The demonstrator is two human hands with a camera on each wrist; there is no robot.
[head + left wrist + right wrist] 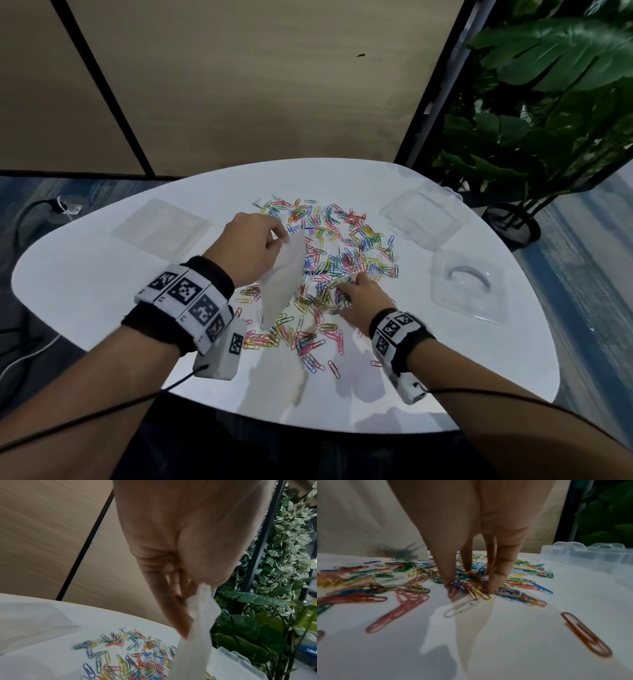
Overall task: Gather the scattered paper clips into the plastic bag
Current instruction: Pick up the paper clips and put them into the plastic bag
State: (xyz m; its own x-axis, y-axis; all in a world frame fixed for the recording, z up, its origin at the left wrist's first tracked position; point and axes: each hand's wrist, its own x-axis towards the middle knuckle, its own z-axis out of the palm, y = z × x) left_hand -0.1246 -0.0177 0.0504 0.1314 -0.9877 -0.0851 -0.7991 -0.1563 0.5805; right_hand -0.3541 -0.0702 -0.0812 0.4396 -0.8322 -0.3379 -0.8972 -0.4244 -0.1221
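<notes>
Multicoloured paper clips (329,253) beneath limp translucent plastic bag (284,281)

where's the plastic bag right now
Head view: the plastic bag hangs from the left hand, left of centre over the paper clips, beside the right hand.

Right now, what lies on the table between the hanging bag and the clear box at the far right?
In the head view, loose coloured paper clips cover the stretch between the plastic bag and the clear box.

The head view looks down over both hands. Each wrist view looks close along its own fingers; all share the paper clips (329,260) between them.
</notes>
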